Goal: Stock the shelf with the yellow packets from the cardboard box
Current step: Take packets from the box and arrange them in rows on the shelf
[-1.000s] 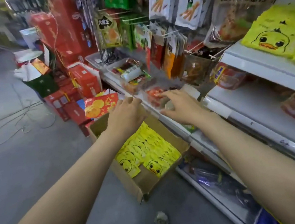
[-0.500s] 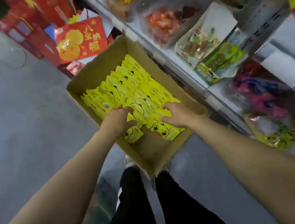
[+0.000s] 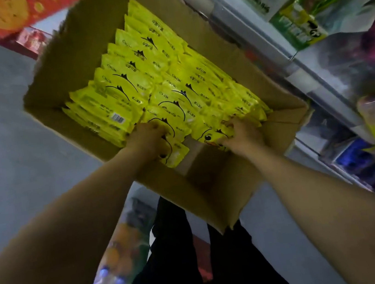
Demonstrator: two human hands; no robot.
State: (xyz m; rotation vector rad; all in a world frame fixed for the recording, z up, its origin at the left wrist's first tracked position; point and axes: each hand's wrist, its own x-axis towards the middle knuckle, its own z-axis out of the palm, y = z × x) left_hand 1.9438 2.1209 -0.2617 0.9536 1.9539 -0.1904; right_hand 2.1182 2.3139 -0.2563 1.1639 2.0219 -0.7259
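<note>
Fingers (image 3: 153,132) of 2 hands gripping yellow packets (image 3: 149,79), cardboard box (image 3: 224,185)

A grey floor (image 3: 13,142) carries an open cardboard box (image 3: 214,186) packed with rows of yellow packets (image 3: 149,79), red cartons (image 3: 30,41) stand on it just beyond the box, and a white shelf (image 3: 237,21) of bagged snacks (image 3: 294,18) runs alongside.

The left hand (image 3: 150,138) and right hand (image 3: 241,134) hide the near ends of the yellow packets (image 3: 149,82); the red box (image 3: 18,11) is cut off at the top; the shelf goods (image 3: 364,69) are blurry.
</note>
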